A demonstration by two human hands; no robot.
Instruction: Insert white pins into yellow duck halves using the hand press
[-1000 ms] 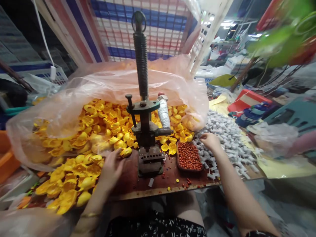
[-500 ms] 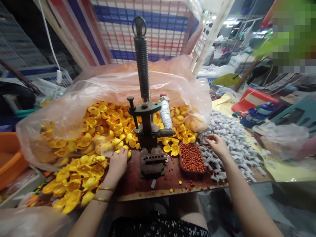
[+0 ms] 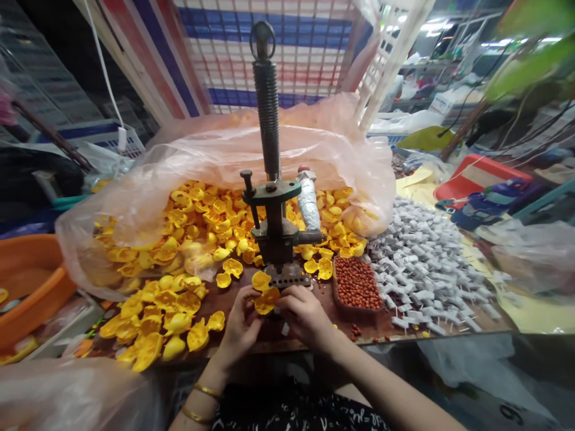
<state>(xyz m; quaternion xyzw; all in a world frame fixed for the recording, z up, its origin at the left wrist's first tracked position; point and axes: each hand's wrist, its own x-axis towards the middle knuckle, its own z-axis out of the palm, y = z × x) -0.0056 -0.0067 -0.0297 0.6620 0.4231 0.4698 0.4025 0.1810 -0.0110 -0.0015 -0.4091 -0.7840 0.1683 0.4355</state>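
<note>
My left hand is closed on a yellow plastic duck-shaped half shell, its hollow side facing up, in front of the hand press. My right hand comes in from the other side, its bent fingers pinched together at the shell's right edge. Whatever those fingertips hold is too small or hidden to tell. Just behind both hands stands the dark metal hand press, with a row of holes in its base block.
Yellow shells lie heaped at left and spill from a clear plastic bag behind. A tray of small red-brown beads sits right of the press, beside a pile of grey parts with thin pins. An orange basin stands at far left.
My left hand has moved right from the shell heap with a shell in it. My right hand has left the grey pile and met it before the press. The view has shifted slightly.
</note>
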